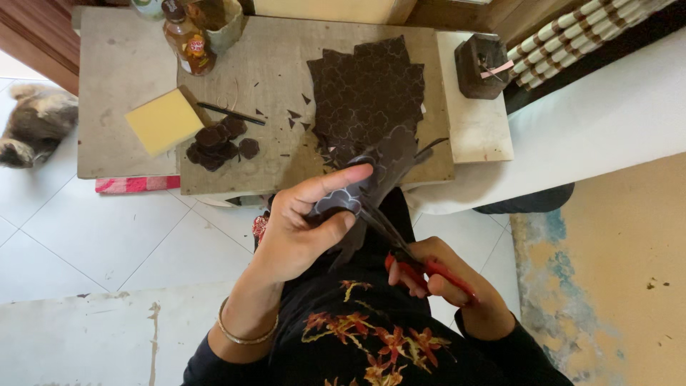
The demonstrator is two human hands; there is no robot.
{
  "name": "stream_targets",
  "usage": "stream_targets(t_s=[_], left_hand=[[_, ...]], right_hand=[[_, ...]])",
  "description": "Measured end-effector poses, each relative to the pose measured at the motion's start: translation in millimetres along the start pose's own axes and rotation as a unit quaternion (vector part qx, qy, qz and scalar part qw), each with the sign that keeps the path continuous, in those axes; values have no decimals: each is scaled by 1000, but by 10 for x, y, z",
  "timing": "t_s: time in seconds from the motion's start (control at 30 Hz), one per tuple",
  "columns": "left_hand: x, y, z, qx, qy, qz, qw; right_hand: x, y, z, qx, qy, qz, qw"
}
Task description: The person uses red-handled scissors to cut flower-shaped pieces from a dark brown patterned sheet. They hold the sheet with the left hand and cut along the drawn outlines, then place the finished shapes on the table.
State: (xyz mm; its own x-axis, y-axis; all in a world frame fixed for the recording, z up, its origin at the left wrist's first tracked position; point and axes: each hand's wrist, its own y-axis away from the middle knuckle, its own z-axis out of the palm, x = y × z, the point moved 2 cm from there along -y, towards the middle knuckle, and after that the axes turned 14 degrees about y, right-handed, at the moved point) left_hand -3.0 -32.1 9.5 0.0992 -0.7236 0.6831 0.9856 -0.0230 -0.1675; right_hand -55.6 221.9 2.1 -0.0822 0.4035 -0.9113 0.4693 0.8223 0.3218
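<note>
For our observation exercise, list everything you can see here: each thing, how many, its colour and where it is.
sheet: one, dark brown patterned, board centre
strip: one, dark patterned, in left hand
discs: a pile, dark brown, board left
block: one, yellow, left of discs
pencil: one, black, above discs
bottle: one, brown, board top
holder: one, dark, board right
scissors: one, red handles, in right hand
animal: one, furry, floor left
bangle: one, gold, left wrist
left hand: pinches strip
right hand: grips scissors
</note>
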Motion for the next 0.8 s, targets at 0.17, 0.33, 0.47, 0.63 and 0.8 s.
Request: stream_targets(t_s=[0.17, 0.33, 0.47, 0.63, 0.8], left_hand=[[131, -9, 87, -9, -44, -12, 999], [217, -21, 96, -59, -55, -3, 997], [131, -29, 72, -36, 20, 20, 999], [-94, -37, 92, 48, 52, 44, 997], [-180, -38, 89, 88, 52, 79, 992]], right_hand=[[77, -7, -30, 13, 61, -19, 998], [119, -17, -34, 19, 72, -15, 997], [133, -2, 55, 31, 18, -10, 999], [173, -48, 129, 64, 23, -22, 997], [208, -64, 148, 76, 24, -42, 996]])
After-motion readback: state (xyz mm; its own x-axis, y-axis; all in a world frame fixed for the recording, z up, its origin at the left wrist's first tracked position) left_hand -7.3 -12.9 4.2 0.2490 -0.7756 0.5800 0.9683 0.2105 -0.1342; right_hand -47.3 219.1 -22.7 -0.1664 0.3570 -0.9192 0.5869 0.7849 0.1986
